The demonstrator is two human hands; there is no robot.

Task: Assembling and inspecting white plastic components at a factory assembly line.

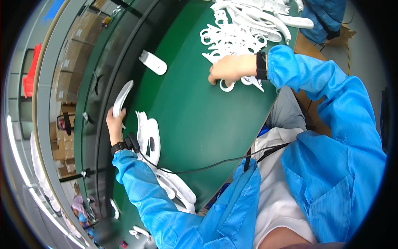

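At the left of the green table, my left hand point(115, 120) is closed around the lower end of a long, curved white plastic piece point(122, 98), held up on end. My right hand point(232, 69) is at the near edge of a pile of small white ring-ended plastic parts point(236, 41). Its fingers are bent downward and closed, and a white ring-ended part point(226, 86) shows just under them. The fingertips are partly hidden. A black band with a cable circles my left wrist; a black band is on my right.
Larger curved white shells point(265, 20) lie beyond the small parts. One white piece point(153, 62) lies alone on the green table point(195, 120). More white shells point(151, 141) sit beside my left forearm. A thin black cable point(207, 166) crosses the table. Cardboard boxes point(81, 41) stand at left.
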